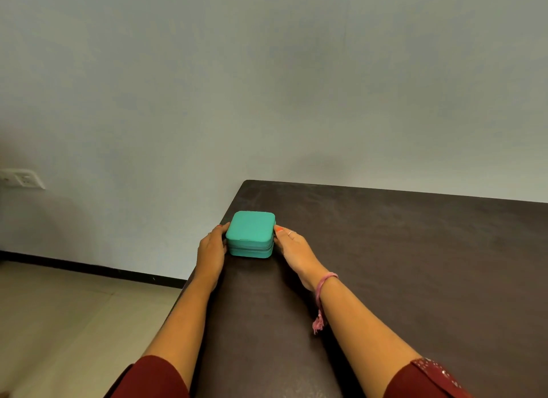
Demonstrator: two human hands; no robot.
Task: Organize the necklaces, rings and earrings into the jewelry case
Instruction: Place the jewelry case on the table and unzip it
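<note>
A plain pale wall filled most of the view, with a socket plate low at the left and a dark skirting strip along a light floor. A dark brown table ran in from the right, its near-left corner in view.

The jewelry case, teal, square with rounded corners, sat closed near the table's left edge. A seam, probably a zip line, ran round its middle. The left hand pressed against its left side, fingers curved round the wall. The right hand touched the right side, fingertips at the case's edge. Both appeared to grip it lightly; how firmly could not be told.

Handling, as judged: the case looked light and semi-rigid, with a matte skin that should not slip. Holding it by the two side walls suited shifting it; opening it would call for finding the zip pull or lifting the lid above the seam while the base was steadied.

Not made out: no necklaces, rings or earrings showed on the table, apart from a ring worn on a right finger. The case's interior, far side and any zip pull were hidden. A pink thread band circled the right wrist. Dark red sleeves were cut off by the lower edge.
</note>
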